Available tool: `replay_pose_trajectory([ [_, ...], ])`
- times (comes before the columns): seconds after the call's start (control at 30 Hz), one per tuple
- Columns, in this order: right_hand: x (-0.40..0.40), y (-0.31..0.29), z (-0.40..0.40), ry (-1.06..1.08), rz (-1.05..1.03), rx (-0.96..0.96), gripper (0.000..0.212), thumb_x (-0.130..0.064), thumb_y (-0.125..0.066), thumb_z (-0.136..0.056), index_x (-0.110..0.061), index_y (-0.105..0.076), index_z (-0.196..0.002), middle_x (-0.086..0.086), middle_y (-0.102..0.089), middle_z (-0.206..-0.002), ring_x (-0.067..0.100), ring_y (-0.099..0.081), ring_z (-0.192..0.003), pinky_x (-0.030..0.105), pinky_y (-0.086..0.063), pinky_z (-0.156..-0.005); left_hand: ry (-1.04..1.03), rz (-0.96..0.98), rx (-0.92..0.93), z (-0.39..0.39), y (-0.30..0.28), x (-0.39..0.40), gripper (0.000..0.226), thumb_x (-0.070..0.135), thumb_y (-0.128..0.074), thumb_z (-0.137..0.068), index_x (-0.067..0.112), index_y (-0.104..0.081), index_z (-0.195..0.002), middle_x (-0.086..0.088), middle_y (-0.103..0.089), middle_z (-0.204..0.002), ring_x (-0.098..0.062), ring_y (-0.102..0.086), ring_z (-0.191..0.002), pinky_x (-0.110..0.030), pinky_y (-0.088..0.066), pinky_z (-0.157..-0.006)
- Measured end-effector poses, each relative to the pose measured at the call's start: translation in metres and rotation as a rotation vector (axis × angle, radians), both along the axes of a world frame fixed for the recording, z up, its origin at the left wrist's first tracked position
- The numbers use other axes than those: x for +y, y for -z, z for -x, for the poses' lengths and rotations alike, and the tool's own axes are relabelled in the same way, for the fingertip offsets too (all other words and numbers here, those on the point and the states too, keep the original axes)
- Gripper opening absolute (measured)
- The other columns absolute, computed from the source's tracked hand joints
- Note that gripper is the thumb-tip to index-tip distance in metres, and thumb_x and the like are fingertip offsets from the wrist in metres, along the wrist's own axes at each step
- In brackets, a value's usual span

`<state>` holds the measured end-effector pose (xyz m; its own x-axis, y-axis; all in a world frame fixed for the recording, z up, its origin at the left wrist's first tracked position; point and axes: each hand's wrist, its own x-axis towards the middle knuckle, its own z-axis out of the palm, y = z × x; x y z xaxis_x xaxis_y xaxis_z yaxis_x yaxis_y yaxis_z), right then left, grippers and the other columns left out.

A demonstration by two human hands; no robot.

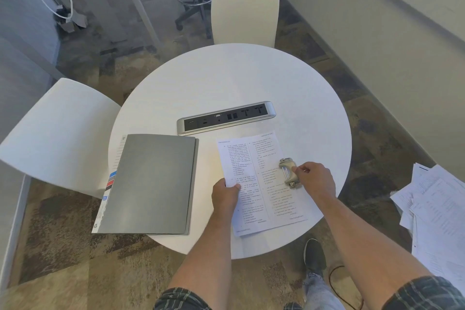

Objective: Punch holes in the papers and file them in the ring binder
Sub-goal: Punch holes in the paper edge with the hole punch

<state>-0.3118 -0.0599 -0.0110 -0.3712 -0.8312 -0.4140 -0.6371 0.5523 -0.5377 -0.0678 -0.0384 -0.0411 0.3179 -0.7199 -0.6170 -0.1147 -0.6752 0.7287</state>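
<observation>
Paper (261, 181), seemingly one printed sheet or a thin set lying flush, rests on the near right part of the round white table (226, 78), its lower corner reaching past the table's edge. The left hand (225, 196) pinches the sheet's left edge, thumb on top and fingers curled beneath. One small beige hole punch (288, 172) sits on the paper's right half; the right hand (315, 177) grips it from the right with curled fingers. One grey ring binder (151, 184) lies closed on the table's left side, just beside the paper but apart from it, with coloured index tabs showing along its left edge and its near corner overhanging the rim. One silver power strip (226, 117) with black sockets is set across the table beyond both. Two white chairs (60, 131) stand at the table, one on the left and one at the far side. One loose heap of further printed sheets (437, 219) lies at the right edge of view, off the table.
</observation>
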Motion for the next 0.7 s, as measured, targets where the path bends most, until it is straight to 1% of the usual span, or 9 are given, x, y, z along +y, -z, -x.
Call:
replay_pose_trajectory([
  [0.17,-0.002,-0.004,0.000,-0.010,-0.022,0.018,0.021,-0.046,-0.067,-0.093,-0.027,-0.073,-0.086,-0.009,-0.070,-0.076,0.013,-0.066,-0.070,0.030,-0.052,-0.065,0.031,-0.010,-0.060,-0.001,0.000,0.000,0.007,0.016,-0.066,-0.094,0.017,-0.068,-0.100,0.002,-0.072,-0.101,-0.020,-0.069,-0.089,-0.032,-0.054,-0.075],
  [0.3,-0.006,-0.007,0.001,-0.020,-0.068,0.046,0.029,-0.050,-0.070,-0.091,-0.025,-0.071,-0.076,-0.007,-0.070,-0.071,0.014,-0.067,-0.067,0.031,-0.053,-0.064,0.042,-0.034,-0.115,0.001,-0.002,-0.002,0.002,0.016,-0.066,-0.092,0.016,-0.067,-0.094,0.003,-0.071,-0.097,-0.019,-0.068,-0.085,-0.028,-0.050,-0.066],
  [0.4,-0.013,-0.014,0.002,-0.064,-0.129,0.113,0.033,-0.054,-0.071,-0.089,-0.024,-0.070,-0.075,-0.006,-0.070,-0.069,0.014,-0.067,-0.066,0.027,-0.047,-0.061,0.052,-0.045,-0.164,0.002,-0.005,-0.005,0.004,0.015,-0.065,-0.090,0.013,-0.067,-0.093,0.003,-0.071,-0.092,-0.021,-0.067,-0.082,-0.027,-0.049,-0.064],
  [0.5,-0.022,-0.017,0.006,-0.102,-0.198,0.164,0.038,-0.059,-0.072,-0.085,-0.022,-0.071,-0.075,-0.006,-0.072,-0.069,0.015,-0.070,-0.068,0.029,-0.050,-0.065,0.040,-0.053,-0.185,0.006,-0.009,-0.006,0.004,0.011,-0.063,-0.087,0.009,-0.067,-0.090,0.003,-0.069,-0.084,-0.022,-0.065,-0.076,-0.024,-0.048,-0.059],
  [0.63,-0.029,-0.019,0.010,-0.159,-0.263,0.229,0.046,-0.065,-0.071,-0.083,-0.019,-0.072,-0.077,-0.007,-0.074,-0.066,0.014,-0.070,-0.067,0.028,-0.052,-0.071,0.048,-0.061,-0.206,0.008,-0.011,-0.003,0.004,0.010,-0.063,-0.084,0.009,-0.066,-0.084,-0.001,-0.072,-0.085,-0.023,-0.068,-0.075,-0.025,-0.051,-0.060],
  [0.7,-0.032,-0.021,0.011,-0.174,-0.297,0.240,0.049,-0.067,-0.070,-0.083,-0.018,-0.072,-0.078,-0.007,-0.074,-0.065,0.014,-0.069,-0.068,0.029,-0.052,-0.073,0.046,-0.063,-0.204,0.007,-0.010,-0.003,0.005,0.012,-0.065,-0.083,0.008,-0.068,-0.085,-0.001,-0.073,-0.086,-0.021,-0.068,-0.075,-0.026,-0.053,-0.061],
])
